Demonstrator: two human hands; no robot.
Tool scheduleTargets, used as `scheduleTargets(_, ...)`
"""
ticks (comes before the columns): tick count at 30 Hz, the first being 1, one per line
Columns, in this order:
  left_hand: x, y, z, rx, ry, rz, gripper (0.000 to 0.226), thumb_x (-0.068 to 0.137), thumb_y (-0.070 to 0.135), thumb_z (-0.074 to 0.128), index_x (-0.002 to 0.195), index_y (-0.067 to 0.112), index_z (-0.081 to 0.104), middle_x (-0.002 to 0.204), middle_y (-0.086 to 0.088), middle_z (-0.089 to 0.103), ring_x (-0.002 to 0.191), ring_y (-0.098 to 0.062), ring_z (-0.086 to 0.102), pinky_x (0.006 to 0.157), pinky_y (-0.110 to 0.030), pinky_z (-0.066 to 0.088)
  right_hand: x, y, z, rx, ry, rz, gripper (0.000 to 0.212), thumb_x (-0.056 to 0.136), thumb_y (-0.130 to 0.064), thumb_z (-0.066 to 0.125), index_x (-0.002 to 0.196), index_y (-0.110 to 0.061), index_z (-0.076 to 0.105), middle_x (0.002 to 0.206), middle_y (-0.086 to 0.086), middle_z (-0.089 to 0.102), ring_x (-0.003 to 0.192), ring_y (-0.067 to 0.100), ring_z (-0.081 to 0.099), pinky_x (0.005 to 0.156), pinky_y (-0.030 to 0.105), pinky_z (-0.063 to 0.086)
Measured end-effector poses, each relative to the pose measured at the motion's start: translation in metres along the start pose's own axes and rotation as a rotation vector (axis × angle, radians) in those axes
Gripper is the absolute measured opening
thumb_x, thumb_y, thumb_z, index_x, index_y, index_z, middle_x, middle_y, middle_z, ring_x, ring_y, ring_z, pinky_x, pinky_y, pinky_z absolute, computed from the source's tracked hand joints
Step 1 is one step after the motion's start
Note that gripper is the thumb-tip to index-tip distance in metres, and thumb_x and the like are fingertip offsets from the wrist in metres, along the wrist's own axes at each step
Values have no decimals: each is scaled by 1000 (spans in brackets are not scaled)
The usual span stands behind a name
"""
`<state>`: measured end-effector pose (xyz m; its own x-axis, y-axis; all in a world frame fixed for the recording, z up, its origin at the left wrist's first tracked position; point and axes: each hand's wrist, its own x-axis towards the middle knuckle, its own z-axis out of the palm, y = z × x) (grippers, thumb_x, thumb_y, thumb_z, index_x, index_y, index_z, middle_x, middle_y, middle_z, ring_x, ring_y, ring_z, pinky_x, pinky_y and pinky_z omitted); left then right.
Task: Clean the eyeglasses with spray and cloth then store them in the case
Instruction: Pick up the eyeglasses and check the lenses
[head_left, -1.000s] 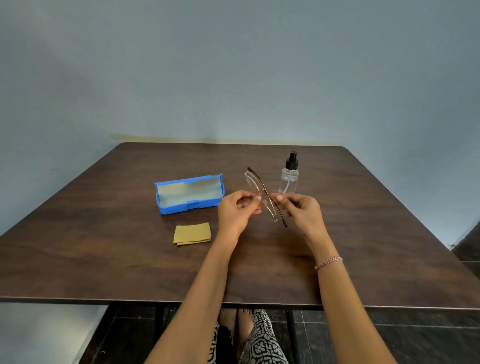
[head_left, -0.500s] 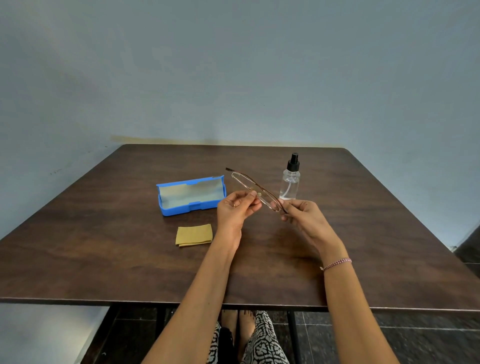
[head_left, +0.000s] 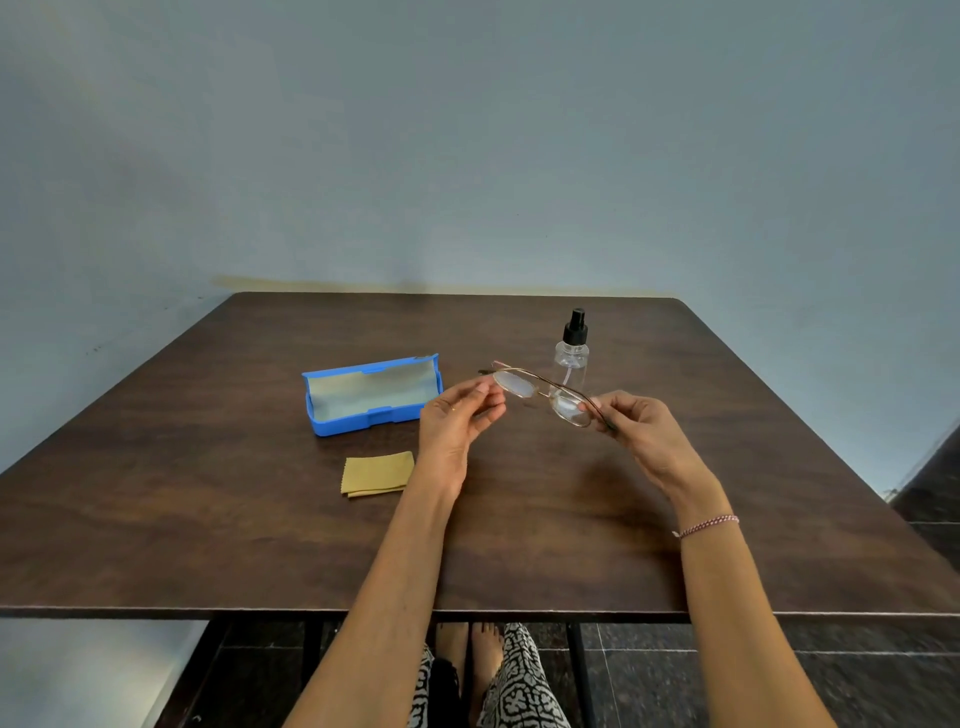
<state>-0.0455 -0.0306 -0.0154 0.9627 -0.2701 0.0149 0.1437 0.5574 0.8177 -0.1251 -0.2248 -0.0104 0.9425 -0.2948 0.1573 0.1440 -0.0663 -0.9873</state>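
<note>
You held the eyeglasses up above the table, between your two hands. The frame lay roughly level, sloping a little down toward your right, with both lenses showing. Your left hand pinched the frame at its left end, thumb and fingertips curled in at the edge of the left lens. Your right hand pinched the other end, its fingers curled round the frame just beside the right lens, and one dark arm of the glasses ran down past your fingers. A beaded bracelet sat on your right wrist.

The spray bottle stood upright on the table just behind the glasses, clear with a black top, and neither hand touched it. The blue case lay open to the left of your left hand, its pale lining facing up. The folded yellow cloth lay flat on the table in front of the case, near your left wrist but apart from it.
</note>
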Motion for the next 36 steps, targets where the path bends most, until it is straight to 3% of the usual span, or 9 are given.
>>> scheduleTargets(2, 1, 1, -2, 56, 56, 82, 14, 88, -1, 58, 98, 0, 67, 72, -1, 71, 68, -8, 67, 67, -21, 58, -2, -3, -8, -76, 41, -37, 16, 90, -5, 56, 81, -9, 69, 75, -4, 63, 70, 3, 52, 71, 11, 45)
scheduleTargets(5, -2, 0, 0, 265, 81, 216, 15, 87, 1, 61, 100, 4, 69, 80, -4, 69, 73, -7, 66, 71, -22, 58, -5, -1, -20, -178, 89, -94, 15, 88, -7, 59, 81, -12, 71, 84, 10, 57, 75, 11, 50, 72, 20, 42)
scheduleTargets(11, -1, -6, 0, 702, -44, 448, 19, 85, 8, 66, 92, 25, 73, 92, 3, 67, 87, -11, 67, 76, -20, 55, -9, 1, -22, -312, 113, -144, 11, 84, -14, 66, 76, -21, 69, 86, 7, 56, 60, 7, 46, 61, 18, 41)
scheduleTargets(15, -4, -2, -1, 746, -113, 477, 20, 84, 3, 66, 96, 17, 72, 87, 4, 62, 75, 1, 62, 65, -13, 52, -10, 2, -23, -344, 128, -174, 14, 84, -14, 66, 73, -23, 67, 87, 8, 56, 57, 7, 45, 60, 18, 41)
scheduleTargets(19, -5, -2, -3, 839, -202, 458, 20, 81, 3, 70, 95, 17, 73, 88, 4, 62, 76, -4, 64, 65, -19, 56, -8, 4, -26, -402, 120, -162, 8, 84, -16, 66, 77, -18, 68, 86, 5, 56, 61, 8, 47, 60, 15, 41)
scheduleTargets(25, -5, 1, -6, 1043, -224, 576, 14, 76, 8, 75, 87, 16, 76, 81, 15, 61, 74, -7, 62, 65, -21, 53, -10, 4, -26, -384, 56, -145, 10, 84, -13, 66, 74, -11, 67, 86, 7, 55, 55, -3, 47, 60, 11, 40)
scheduleTargets(30, -2, 3, -5, 973, -196, 521, 16, 75, 3, 74, 82, 17, 75, 80, 11, 63, 77, -6, 61, 66, -13, 50, -11, 2, -29, -254, -20, -107, 11, 86, -11, 62, 80, -4, 68, 86, 3, 53, 69, 4, 49, 69, 10, 41)
scheduleTargets(34, -3, 5, -4, 807, -210, 301, 17, 75, -5, 72, 81, 11, 73, 81, 2, 62, 79, -16, 62, 69, -22, 57, -13, 1, -31, -124, -65, -128, 18, 87, -1, 58, 79, -13, 70, 87, 0, 54, 79, -1, 56, 81, 11, 42)
scheduleTargets(36, -5, 6, -2, 769, -214, 243, 11, 77, -1, 72, 84, 7, 72, 83, -1, 62, 79, -18, 63, 71, -24, 58, -13, 2, -33, -49, -87, -136, 16, 83, -9, 64, 74, -19, 72, 84, -4, 57, 81, 3, 56, 83, 15, 42)
